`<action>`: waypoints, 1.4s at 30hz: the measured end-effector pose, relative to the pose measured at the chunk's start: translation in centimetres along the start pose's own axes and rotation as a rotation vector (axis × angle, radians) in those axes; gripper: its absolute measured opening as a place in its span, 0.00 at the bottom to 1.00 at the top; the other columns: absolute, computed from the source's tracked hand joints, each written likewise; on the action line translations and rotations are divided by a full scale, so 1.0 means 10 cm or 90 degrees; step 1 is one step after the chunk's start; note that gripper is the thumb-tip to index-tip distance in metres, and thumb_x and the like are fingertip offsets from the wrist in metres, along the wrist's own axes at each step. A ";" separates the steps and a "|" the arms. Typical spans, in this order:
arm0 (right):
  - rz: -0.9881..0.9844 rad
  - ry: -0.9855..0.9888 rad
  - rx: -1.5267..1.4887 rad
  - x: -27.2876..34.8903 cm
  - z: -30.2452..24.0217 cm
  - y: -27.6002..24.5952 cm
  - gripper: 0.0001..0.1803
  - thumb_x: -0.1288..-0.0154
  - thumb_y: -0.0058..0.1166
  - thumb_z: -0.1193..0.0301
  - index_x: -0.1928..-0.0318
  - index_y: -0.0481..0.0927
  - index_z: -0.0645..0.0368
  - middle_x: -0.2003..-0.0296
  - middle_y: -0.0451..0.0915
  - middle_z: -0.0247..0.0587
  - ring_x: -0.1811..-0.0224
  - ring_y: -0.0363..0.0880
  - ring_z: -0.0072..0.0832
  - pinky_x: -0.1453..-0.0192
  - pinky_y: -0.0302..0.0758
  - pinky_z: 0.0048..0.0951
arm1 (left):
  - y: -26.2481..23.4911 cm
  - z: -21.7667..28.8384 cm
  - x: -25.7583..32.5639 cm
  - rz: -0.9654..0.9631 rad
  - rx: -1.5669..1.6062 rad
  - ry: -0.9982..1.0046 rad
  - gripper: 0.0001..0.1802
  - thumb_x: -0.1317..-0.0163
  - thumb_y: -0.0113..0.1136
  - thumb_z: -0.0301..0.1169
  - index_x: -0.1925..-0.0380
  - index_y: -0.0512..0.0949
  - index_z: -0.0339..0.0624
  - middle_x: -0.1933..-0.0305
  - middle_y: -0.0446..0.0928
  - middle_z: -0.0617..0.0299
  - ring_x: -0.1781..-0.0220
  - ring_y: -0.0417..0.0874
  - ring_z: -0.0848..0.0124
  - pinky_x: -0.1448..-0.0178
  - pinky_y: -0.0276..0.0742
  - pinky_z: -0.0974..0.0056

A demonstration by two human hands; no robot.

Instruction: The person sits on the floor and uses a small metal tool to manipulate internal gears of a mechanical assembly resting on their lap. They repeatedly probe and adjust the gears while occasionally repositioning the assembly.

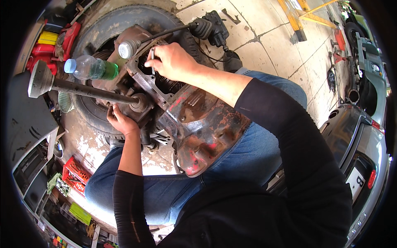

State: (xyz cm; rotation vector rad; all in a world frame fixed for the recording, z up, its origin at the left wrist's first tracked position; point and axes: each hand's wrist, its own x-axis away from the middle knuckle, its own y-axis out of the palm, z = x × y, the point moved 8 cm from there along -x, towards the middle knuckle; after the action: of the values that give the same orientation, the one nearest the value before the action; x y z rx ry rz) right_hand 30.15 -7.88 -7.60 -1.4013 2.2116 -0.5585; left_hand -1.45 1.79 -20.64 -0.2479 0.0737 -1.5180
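A worn, rust-brown gearbox housing (202, 118) with red paint patches lies between my legs, propped against a tyre (138, 17). My right hand (171, 62) is closed round a thin grey metal rod (153, 62), whose lower end stands at the rim of the housing's opening. Gears show dimly inside. On the left, my left hand (124, 121) has its fingertips pressed together against the casing, just below a long drive shaft (93, 90) with a wide round flange. Whatever those fingertips grip is hidden.
A bottle of green liquid (93, 68) and a white-topped round container (129, 48) rest by the housing. Beyond lies a lever with a rubber boot (202, 29). Red crate (76, 175) at left, yellow metal stand (292, 18) far right, parked grey car (351, 128) at right.
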 end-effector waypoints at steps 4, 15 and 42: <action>0.003 0.010 0.043 -0.06 0.08 -0.10 0.09 0.28 0.66 0.65 0.58 0.89 0.59 0.74 0.86 0.52 0.72 0.88 0.47 0.66 0.81 0.42 | 0.04 0.02 0.03 -0.001 0.023 -0.001 0.29 0.23 0.62 0.46 0.40 0.75 0.27 0.40 0.78 0.47 0.38 0.77 0.61 0.28 0.70 0.57; 0.024 0.070 0.101 0.02 0.01 -0.25 0.09 0.28 0.67 0.67 0.61 0.87 0.61 0.77 0.86 0.48 0.78 0.84 0.35 0.71 0.77 0.36 | 0.00 -0.03 0.04 0.016 0.064 -0.009 0.27 0.24 0.65 0.40 0.38 0.72 0.29 0.42 0.77 0.50 0.40 0.78 0.63 0.32 0.73 0.59; -0.028 0.206 0.122 0.14 0.22 -0.20 0.08 0.28 0.68 0.68 0.60 0.88 0.60 0.72 0.89 0.46 0.74 0.87 0.28 0.69 0.77 0.32 | 0.01 -0.10 0.05 0.044 -0.002 0.003 0.27 0.26 0.67 0.43 0.38 0.76 0.34 0.39 0.71 0.49 0.39 0.75 0.58 0.31 0.70 0.55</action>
State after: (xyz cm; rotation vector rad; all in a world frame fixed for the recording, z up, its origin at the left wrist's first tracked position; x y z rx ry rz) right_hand 32.38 -10.16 -8.51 -1.3371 2.2991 -1.0492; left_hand -1.58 1.19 -21.61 -0.2426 0.0871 -1.4498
